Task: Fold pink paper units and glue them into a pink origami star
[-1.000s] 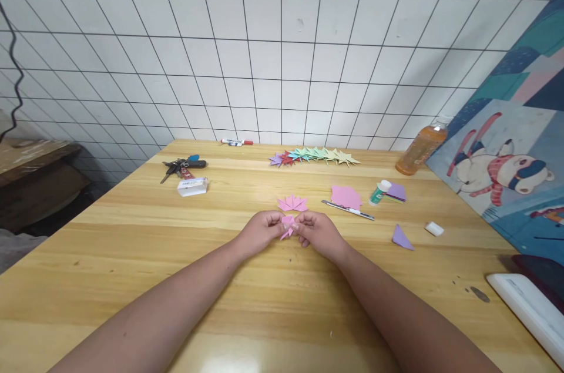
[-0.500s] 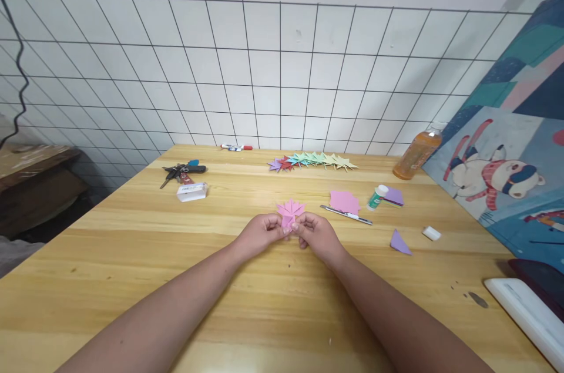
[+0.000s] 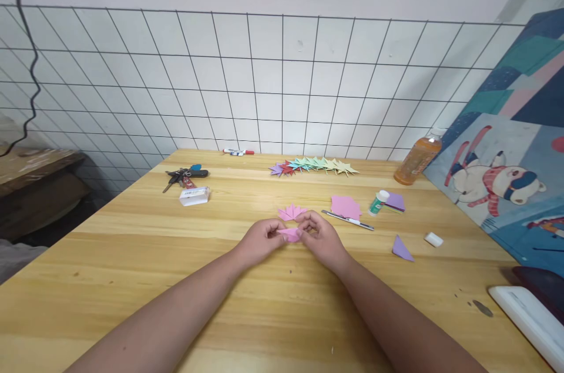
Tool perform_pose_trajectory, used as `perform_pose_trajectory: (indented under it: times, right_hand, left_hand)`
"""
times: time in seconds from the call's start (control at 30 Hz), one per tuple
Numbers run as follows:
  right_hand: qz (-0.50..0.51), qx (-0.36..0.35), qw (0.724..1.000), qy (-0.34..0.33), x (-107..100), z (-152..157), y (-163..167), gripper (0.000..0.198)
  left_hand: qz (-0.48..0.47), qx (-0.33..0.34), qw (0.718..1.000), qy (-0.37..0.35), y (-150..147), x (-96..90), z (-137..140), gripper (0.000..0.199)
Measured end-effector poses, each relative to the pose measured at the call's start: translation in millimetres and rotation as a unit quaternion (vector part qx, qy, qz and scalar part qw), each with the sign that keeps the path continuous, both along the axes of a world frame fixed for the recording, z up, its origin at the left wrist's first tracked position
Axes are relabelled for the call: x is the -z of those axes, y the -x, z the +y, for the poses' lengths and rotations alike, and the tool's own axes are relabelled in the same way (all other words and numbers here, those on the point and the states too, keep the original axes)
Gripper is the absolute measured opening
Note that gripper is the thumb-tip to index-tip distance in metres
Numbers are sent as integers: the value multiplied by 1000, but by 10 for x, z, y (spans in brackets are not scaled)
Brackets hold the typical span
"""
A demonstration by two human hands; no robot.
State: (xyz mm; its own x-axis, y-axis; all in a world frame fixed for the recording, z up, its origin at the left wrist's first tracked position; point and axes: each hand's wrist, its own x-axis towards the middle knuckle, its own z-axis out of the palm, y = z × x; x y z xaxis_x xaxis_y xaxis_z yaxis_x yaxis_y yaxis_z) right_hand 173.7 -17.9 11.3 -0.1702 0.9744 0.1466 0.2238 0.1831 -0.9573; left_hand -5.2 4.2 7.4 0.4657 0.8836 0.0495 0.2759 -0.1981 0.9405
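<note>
Between my fingertips is a small folded piece of pink paper (image 3: 291, 234), held just above the wooden table. My left hand (image 3: 263, 239) pinches its left end with thumb and fingers. My right hand (image 3: 323, 242) grips its right end in the same way. Just beyond it on the table lies a pink pointed paper fan (image 3: 291, 212), apart from the held piece, its right edge close to my right fingers. Farther back stretches a row of folded paper stars (image 3: 315, 165) in purple, red, blue, green and yellow.
On the right lie pink sheets (image 3: 346, 207), a pen-like knife (image 3: 348, 219), a glue stick (image 3: 379, 202), purple papers (image 3: 395, 201), a purple triangle (image 3: 401, 248), an eraser (image 3: 434, 239) and a bottle (image 3: 418, 158). Keys (image 3: 185, 175), a small box (image 3: 194, 196) and markers (image 3: 238, 152) are left.
The folded pink piece has come nearer to me, apart from the pink fan, which stays on the table. Its shape now looks flatter and wider. The view has tilted slightly upward.
</note>
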Motion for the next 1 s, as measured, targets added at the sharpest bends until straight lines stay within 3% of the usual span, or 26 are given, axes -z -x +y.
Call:
perform_pose_trajectory:
  times: [0.2,0.3,0.47,0.6,0.77,1.0]
  right_hand:
    - [47,-21,995,82,6,16,1,21]
    - [98,-6,991,90,12,20,12,23]
    - [88,-6,994,67,23,24,31,26]
    - [2,-20,1000,-2,0,-19,27,15]
    - [-137,-22,985,-103,-2,-61,-3,37]
    - [-185,-22,974,-133,29,-46,-25,36]
  left_hand:
    - [-110,-37,992,48,21,-43,63,27]
    - [-148,-14,986,74,17,-81,49,34]
    - [-98,31,992,75,0,-38,46,32]
    - [-106,27,991,81,20,6,72,31]
    - [-103,7,990,91,35,-1,78,31]
    - [-72,15,996,51,9,-8,46,27]
